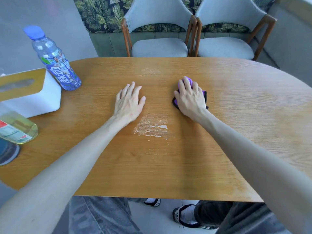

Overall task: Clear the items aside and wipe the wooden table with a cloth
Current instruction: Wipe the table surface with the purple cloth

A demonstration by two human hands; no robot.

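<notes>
So here's where I'm at: my right hand (190,97) is flat on top of the purple cloth (205,96), fingers spread and pressing it onto the wooden table (236,115), not really pinching it, more palming it down. The cloth is bunched into a wad under the palm, purple showing past the fingertips on the far side and a dark edge poking out on the right and by the thumb, so I can't give it much of a long axis. My left hand (130,100) is bare, open and flat on the wood just to the left, holding nothing, looks like it's only bracing. The thing that matters is the wet patch (153,129): it sits nearer to me than both hands, roughly between my two forearms, a bit closer to the left arm really, but the cloth is in the right. So from the cloth the spill lies back toward me and to the left, and I reckon the next pass is a pull in that direction. The patch is wider than deep, streaks running left-right along the grain. There's a fainter smear (150,71) further out too. The clearing looks done: blue-capped drink bottle (55,63), white tissue box (33,97) and a yellow liquid bottle (16,129) are all parked at the left end.
</notes>
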